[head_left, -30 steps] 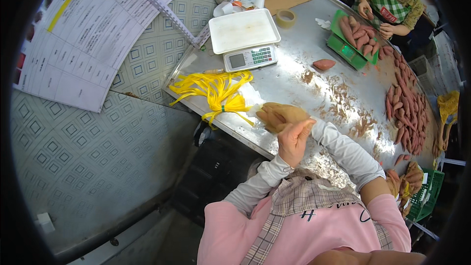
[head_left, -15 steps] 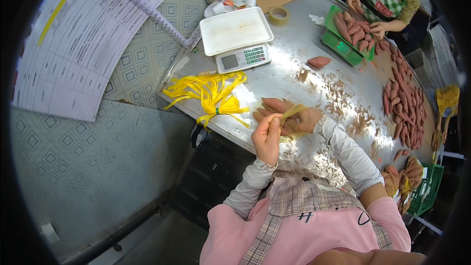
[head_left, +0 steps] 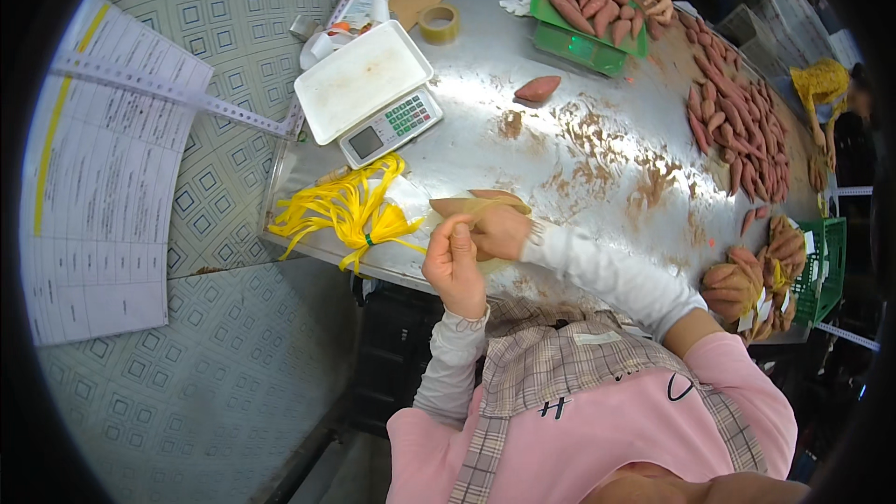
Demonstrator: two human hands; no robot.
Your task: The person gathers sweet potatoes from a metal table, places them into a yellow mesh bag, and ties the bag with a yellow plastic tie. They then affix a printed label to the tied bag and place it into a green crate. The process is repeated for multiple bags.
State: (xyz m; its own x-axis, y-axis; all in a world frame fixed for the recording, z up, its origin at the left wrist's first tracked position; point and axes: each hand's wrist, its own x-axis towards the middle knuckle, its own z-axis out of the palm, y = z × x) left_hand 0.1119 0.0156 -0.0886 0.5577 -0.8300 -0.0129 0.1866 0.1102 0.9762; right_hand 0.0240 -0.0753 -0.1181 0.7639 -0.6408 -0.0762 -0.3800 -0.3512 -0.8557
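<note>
In front of me at the table's near edge lies a thin yellow mesh bag (head_left: 509, 198) with sweet potatoes (head_left: 452, 206) in it. My left hand (head_left: 455, 266) is closed, thumb up, pinching the mesh at the near left side. Across the sweet potatoes reaches my right hand (head_left: 504, 231), its back toward me and its fingers curled at the gathered mesh. The fingertips of my right hand are partly hidden. Both hands almost touch. A bundle of yellow mesh strips (head_left: 350, 215), tied with a green band, lies left of my hands.
Beyond the strips stands a white scale (head_left: 364, 84), with a tape roll (head_left: 439, 24) behind it. One sweet potato (head_left: 539, 89) lies mid-table. A co-worker's hand (head_left: 660, 5) is beside a green scale (head_left: 581, 58) loaded with sweet potatoes. Filled mesh bags (head_left: 733, 285) and a green crate (head_left: 821, 271) are at right.
My right hand has moved left over the sweet potatoes, close to my left hand. The mesh stretched between them is now shorter. The view has turned, shifting the table's things leftward.
</note>
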